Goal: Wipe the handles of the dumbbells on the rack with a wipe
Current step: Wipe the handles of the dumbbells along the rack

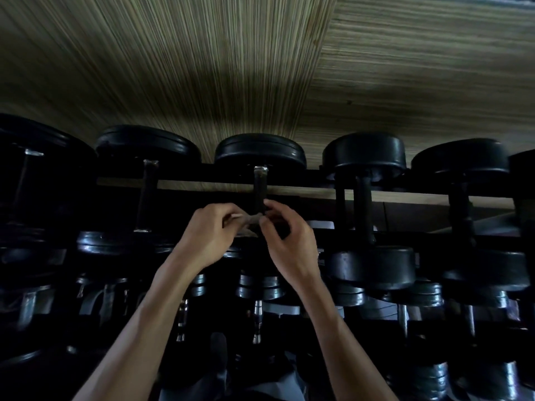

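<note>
Far-left dumbbell (26,180): I see a large black dumbbell on the top rack tier, mostly in shadow, its handle barely showing.

Second dumbbell (147,195): Black rubber heads with a dark handle (147,195) running front to back, so the grip faces me and is easy to reach.

Left hand (212,234): Raised in front of the rack, fingers curled, thumb and fingertips pinching the left end of the wipe. I judge it holds that end taut so the cloth can wrap the bar.

Wipe (247,222): A small, dull grey-brown cloth stretched between both hands, lying against the near part of the middle handle. It is dim and partly hidden, so I cannot tell whether it passes over or under the bar.

Middle handle (260,188): Dark bar with a shiny collar at its far end, directly behind the wipe; its near end sits between my two sets of fingertips.

Right hand (289,241): Fingers bent, thumb and forefinger nipping the wipe's right end, just beside the handle.

Right-side dumbbells (366,204): Two more black dumbbells, well apart from my hands, untouched now.

Rack (405,195): A dark frame with lower tiers of smaller chrome-handled weights below.

Wall (202,68): Striped tan panelling behind.
</note>
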The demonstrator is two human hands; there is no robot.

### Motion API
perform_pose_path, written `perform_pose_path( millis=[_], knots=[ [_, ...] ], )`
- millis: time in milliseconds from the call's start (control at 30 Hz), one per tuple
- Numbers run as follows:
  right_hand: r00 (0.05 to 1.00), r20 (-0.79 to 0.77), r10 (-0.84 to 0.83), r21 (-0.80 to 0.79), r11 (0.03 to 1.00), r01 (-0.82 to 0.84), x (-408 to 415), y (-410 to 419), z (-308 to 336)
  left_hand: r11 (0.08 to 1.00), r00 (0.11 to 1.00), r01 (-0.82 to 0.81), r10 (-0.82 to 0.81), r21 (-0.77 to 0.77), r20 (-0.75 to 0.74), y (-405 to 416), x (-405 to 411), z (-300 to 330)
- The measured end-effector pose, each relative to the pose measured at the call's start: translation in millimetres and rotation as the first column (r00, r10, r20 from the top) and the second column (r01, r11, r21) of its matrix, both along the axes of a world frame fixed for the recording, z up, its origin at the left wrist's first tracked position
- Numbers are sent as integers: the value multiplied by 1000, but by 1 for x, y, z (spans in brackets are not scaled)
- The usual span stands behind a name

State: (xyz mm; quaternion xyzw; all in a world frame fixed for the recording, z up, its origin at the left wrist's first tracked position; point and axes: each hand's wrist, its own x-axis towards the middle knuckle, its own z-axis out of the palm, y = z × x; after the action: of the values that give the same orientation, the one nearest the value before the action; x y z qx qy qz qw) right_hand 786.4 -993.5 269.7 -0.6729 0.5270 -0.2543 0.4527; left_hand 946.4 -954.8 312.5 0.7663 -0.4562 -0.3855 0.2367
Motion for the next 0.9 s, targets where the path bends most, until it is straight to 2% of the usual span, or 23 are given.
perform_pose_path(
  millis=[100, 167, 333, 400, 433, 533, 633, 733, 800, 900],
  knots=[
    [975, -51, 216, -23, 976, -217, 1, -6, 14, 991, 995, -70, 61, -115, -75, 15, 10, 6],
    [958, -60, 279, 14, 960, -279, 5, -8, 24, 981, 990, -92, 71, -173, -122, 25, 18, 10],
    [928, 139, 347, 101, 927, -361, 33, 4, 45, 942, 962, -192, 124, -277, -243, 51, 39, 15],
    [933, 175, 314, 97, 938, -333, 52, 13, 48, 915, 954, -244, 166, -320, -251, 59, 49, 14],
    [940, 176, 291, 90, 947, -310, 64, 18, 47, 897, 961, -251, 185, -364, -206, 63, 56, 13],
    [968, 118, 224, 42, 972, -230, 96, 28, 43, 831, 964, -192, 259, -522, 58, 73, 88, 5],
    [994, 32, 106, 53, 993, -107, 125, 33, 33, 824, 934, -186, 318, -535, 164, 82, 126, -13],
    [994, -91, 59, 46, 997, -55, 150, 37, 26, 840, 934, -184, 312, -511, 177, 87, 154, -33],
    [986, -164, 42, 70, 997, -31, 162, 37, 24, 853, 943, -217, 309, -474, 125, 86, 163, -44],
    [965, -250, 85, 189, 981, -38, 182, 35, 22, 852, 944, -270, 325, -448, 49, 85, 169, -54]
  ],
)
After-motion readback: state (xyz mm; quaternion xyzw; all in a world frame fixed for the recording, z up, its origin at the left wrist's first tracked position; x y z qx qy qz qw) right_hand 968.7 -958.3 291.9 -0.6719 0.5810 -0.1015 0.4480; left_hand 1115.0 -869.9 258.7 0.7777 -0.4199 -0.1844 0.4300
